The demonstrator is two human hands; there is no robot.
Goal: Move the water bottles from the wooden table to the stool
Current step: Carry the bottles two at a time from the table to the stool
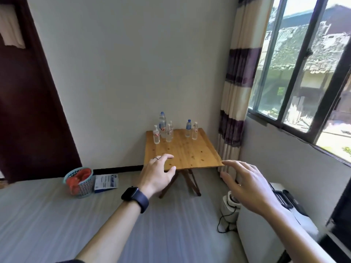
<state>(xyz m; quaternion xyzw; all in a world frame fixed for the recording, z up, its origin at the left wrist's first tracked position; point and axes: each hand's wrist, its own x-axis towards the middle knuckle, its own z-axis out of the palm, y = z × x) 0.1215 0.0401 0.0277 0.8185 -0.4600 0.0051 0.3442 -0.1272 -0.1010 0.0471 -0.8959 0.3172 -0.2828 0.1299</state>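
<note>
1. Both hands out ahead, spread and empty: left hand with fingers loosely fanned, right hand likewise open, nothing held in either.
2. Just beyond the fingertips, the near edge of the wooden table; bare boards between there and the bottles.
3. Well beyond both palms, at the table's far edge: a cluster of four water bottles ahead of the left hand, the tall blue-capped one at its back; a pair of bottles farther right, between the two hands' lines.
4. Best done by stepping closer first, then closing around one bottle's middle per hand, front ones first to avoid toppling neighbours.
5. No stool visible from here; needs locating before carrying.
</note>
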